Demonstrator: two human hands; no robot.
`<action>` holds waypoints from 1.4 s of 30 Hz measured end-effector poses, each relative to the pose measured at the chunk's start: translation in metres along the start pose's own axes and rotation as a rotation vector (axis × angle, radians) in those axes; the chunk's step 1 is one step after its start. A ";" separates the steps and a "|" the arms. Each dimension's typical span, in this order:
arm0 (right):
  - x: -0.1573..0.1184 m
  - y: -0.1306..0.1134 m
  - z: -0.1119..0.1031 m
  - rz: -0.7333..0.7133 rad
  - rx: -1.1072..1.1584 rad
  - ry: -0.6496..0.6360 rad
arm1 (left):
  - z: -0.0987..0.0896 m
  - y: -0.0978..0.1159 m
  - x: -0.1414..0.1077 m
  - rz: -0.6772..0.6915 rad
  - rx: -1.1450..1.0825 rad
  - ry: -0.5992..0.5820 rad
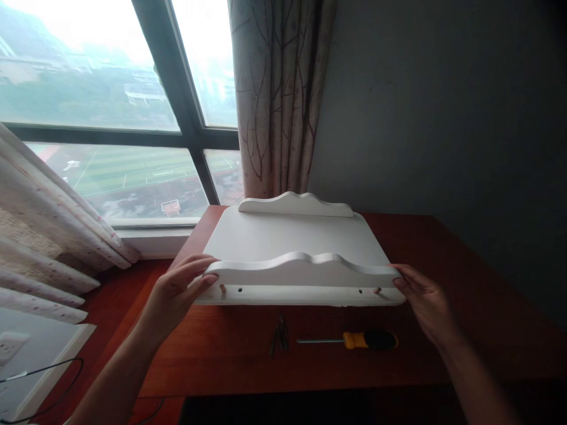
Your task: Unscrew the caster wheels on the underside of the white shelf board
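Observation:
My left hand pinches the left end of a white wavy-edged board, and my right hand grips its right end. Behind it lies a flat white panel with rounded corners. Along the panel's near edge, below the held board, are two wooden dowels and two dark holes. Another white wavy piece stands along the panel's far edge.
On the red-brown table in front of the panel lie several screws and a yellow and black screwdriver. A curtain and windows rise behind; a grey wall is at the right.

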State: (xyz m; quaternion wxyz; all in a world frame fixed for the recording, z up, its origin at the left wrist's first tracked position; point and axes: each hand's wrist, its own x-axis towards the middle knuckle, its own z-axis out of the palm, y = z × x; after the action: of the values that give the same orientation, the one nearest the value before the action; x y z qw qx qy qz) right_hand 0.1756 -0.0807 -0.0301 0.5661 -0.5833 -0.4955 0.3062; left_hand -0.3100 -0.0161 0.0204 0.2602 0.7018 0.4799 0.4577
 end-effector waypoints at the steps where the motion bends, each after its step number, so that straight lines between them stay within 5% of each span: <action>1: 0.005 -0.002 -0.001 -0.039 -0.022 -0.010 | 0.000 -0.001 0.004 0.034 0.032 0.002; 7: 0.043 -0.004 -0.006 -0.462 -0.421 -0.087 | 0.001 -0.018 0.030 0.310 0.322 0.030; 12: 0.055 0.008 0.004 -0.576 -0.548 -0.108 | 0.008 -0.033 0.038 0.391 0.473 0.015; 25: 0.043 0.008 0.013 -0.594 -0.570 -0.061 | 0.007 -0.036 0.028 0.333 0.509 -0.018; 31: 0.048 0.009 0.008 -0.454 -0.505 -0.065 | 0.005 -0.027 0.030 0.266 0.418 0.001; 36: 0.084 0.006 0.005 -0.229 -0.330 -0.109 | 0.003 -0.035 0.064 0.023 0.211 0.069; 42: 0.160 0.022 0.022 -0.180 -0.249 -0.098 | 0.023 -0.068 0.138 -0.082 0.109 0.078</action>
State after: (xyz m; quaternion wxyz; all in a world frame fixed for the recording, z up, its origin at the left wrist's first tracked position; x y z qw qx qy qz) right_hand 0.2123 0.0776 -0.0229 0.4895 -0.5867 -0.6069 0.2187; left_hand -0.3025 0.1391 0.0098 0.2211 0.6762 0.5424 0.4469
